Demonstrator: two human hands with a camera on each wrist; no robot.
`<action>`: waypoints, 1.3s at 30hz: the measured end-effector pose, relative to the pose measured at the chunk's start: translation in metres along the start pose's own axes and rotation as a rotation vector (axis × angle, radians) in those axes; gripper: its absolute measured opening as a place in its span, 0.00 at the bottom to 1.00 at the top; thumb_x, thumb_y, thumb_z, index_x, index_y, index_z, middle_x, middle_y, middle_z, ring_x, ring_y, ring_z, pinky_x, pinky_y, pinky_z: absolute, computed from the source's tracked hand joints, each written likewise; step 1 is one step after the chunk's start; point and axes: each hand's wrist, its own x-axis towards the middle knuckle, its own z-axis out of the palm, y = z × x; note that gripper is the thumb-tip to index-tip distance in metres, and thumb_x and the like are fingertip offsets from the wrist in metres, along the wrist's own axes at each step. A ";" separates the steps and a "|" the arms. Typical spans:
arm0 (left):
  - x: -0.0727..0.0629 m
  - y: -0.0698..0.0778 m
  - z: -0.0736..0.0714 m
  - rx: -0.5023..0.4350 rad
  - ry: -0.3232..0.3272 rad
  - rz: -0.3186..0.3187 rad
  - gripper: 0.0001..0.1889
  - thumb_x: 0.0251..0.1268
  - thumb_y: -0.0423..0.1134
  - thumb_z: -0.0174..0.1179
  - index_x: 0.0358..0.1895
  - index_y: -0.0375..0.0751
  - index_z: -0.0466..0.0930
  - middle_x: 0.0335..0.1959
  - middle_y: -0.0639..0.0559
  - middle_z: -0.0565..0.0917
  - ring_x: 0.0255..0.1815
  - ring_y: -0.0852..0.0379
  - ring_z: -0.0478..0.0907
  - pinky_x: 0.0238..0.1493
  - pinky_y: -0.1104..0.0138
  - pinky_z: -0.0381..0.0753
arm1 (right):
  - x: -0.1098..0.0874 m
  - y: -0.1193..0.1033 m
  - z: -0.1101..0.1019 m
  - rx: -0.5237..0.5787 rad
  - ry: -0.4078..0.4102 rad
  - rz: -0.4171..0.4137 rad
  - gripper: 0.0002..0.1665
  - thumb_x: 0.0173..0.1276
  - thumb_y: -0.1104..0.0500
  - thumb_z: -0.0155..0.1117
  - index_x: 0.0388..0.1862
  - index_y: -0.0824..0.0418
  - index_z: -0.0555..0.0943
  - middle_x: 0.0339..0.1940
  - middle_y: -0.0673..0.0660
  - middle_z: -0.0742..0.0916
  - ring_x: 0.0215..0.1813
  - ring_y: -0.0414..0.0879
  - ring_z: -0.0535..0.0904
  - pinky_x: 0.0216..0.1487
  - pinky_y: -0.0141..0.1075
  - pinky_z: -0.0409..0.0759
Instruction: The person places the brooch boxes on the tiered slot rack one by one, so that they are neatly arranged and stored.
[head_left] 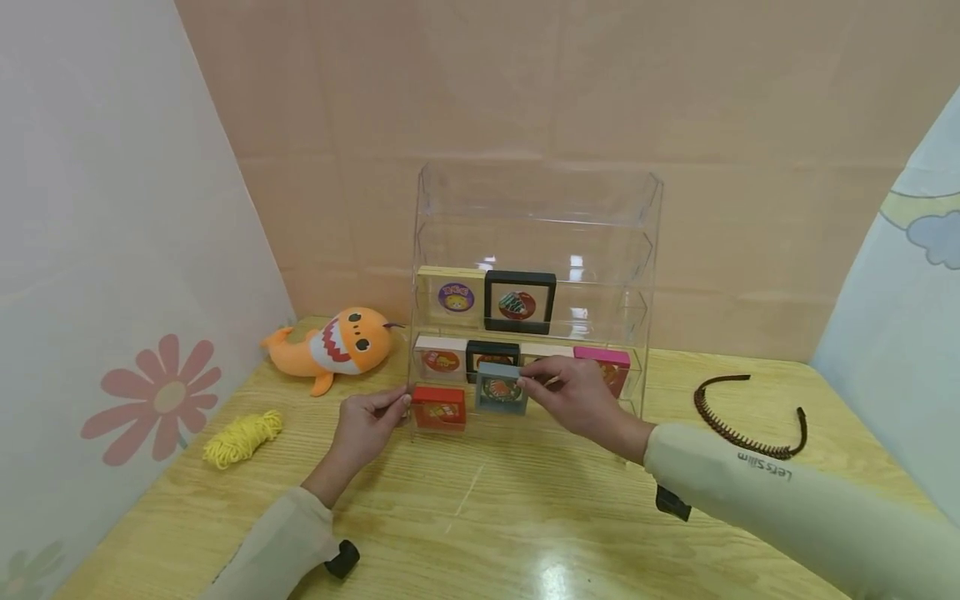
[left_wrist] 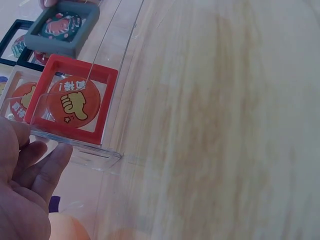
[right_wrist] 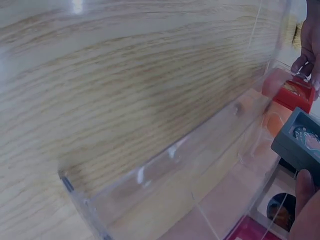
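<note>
A clear acrylic tiered rack [head_left: 534,220] stands on the table with square framed boxes on its lower tiers, each showing a round badge. My right hand [head_left: 573,398] pinches a grey-blue framed box [head_left: 501,388] by its right edge, in front of the lowest tier. A red framed box [head_left: 439,408] stands at the left end of that tier; its badge shows a yellow thumbs-up in the left wrist view. My left hand [head_left: 363,429] grips the rack's left side edge between thumb and fingers, right beside the red box.
Higher on the rack are a cream box [head_left: 430,300], a black-framed box [head_left: 551,302] and a magenta box [head_left: 609,358], among others. An orange shark plush [head_left: 300,357] and yellow yarn [head_left: 242,437] lie left. A brown headband [head_left: 738,437] lies right. Walls enclose the back and sides.
</note>
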 end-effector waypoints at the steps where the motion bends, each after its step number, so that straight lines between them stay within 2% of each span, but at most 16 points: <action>1: 0.000 0.001 0.000 0.003 -0.002 -0.014 0.11 0.62 0.23 0.59 0.47 0.23 0.80 0.42 0.34 0.83 0.36 0.49 0.84 0.30 0.63 0.85 | 0.000 0.001 0.002 -0.006 0.005 -0.006 0.05 0.61 0.65 0.69 0.37 0.63 0.86 0.34 0.51 0.87 0.32 0.38 0.83 0.32 0.27 0.83; 5: 0.001 0.002 0.001 0.008 -0.004 -0.051 0.11 0.62 0.23 0.59 0.47 0.24 0.80 0.43 0.33 0.82 0.38 0.42 0.83 0.32 0.61 0.85 | -0.003 0.003 0.009 -0.002 0.007 -0.035 0.05 0.61 0.66 0.69 0.37 0.63 0.86 0.33 0.50 0.87 0.31 0.38 0.82 0.31 0.28 0.83; 12: 0.002 0.003 0.002 0.014 -0.002 -0.060 0.11 0.62 0.23 0.59 0.47 0.24 0.80 0.43 0.34 0.82 0.37 0.46 0.84 0.32 0.59 0.85 | -0.007 0.006 0.017 -0.055 0.004 -0.061 0.05 0.60 0.65 0.70 0.36 0.62 0.86 0.33 0.50 0.87 0.32 0.37 0.82 0.32 0.26 0.82; 20: 0.003 0.003 0.002 0.010 -0.007 -0.079 0.11 0.61 0.23 0.59 0.47 0.24 0.80 0.43 0.33 0.82 0.38 0.42 0.83 0.32 0.58 0.85 | -0.010 0.006 0.023 -0.049 -0.020 -0.034 0.05 0.60 0.66 0.70 0.35 0.62 0.86 0.35 0.52 0.87 0.32 0.38 0.83 0.31 0.26 0.82; 29: 0.001 0.033 0.002 0.029 -0.032 -0.088 0.11 0.61 0.18 0.56 0.47 0.17 0.77 0.43 0.28 0.80 0.39 0.34 0.80 0.34 0.52 0.83 | -0.013 0.009 0.029 -0.002 -0.068 -0.020 0.04 0.62 0.66 0.68 0.37 0.62 0.85 0.35 0.51 0.87 0.32 0.40 0.83 0.32 0.26 0.82; 39: 0.000 0.035 0.002 0.001 -0.035 -0.105 0.11 0.62 0.18 0.55 0.47 0.17 0.76 0.44 0.28 0.79 0.41 0.33 0.79 0.35 0.50 0.82 | -0.016 0.010 0.033 -0.010 -0.077 -0.010 0.03 0.63 0.64 0.67 0.35 0.60 0.85 0.33 0.48 0.85 0.33 0.38 0.82 0.32 0.26 0.82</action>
